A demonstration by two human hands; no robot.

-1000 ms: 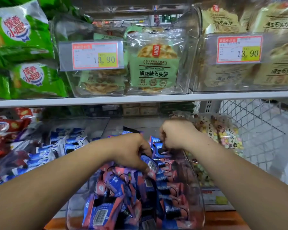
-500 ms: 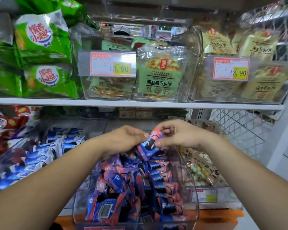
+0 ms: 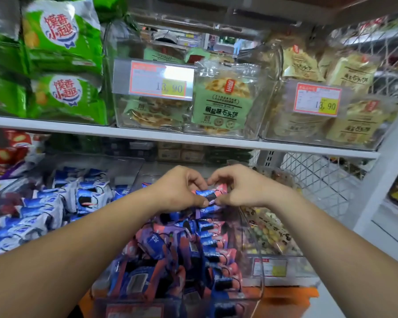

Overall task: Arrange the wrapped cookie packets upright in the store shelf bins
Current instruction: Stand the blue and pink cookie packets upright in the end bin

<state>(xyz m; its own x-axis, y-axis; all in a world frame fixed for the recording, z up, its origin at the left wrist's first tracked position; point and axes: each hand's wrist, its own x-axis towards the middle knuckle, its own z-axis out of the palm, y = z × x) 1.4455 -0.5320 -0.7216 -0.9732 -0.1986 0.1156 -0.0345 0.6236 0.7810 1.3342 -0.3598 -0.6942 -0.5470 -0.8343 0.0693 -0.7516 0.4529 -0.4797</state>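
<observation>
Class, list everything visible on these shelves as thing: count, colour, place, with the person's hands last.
held packet: one, blue-pink, between both hands
packets: many, blue-pink, lower middle bin
bin: one, clear, lower middle
white-blue packets: many, lower left
green bags: several, upper left
green packs: several, upper middle
yellow packs: several, upper right
price tags: at least three, red-edged, bin fronts
sweets bag: one, multicoloured, lower right
red packs: some, lower far left
left hand: grips held packet
right hand: pinches held packet
</observation>
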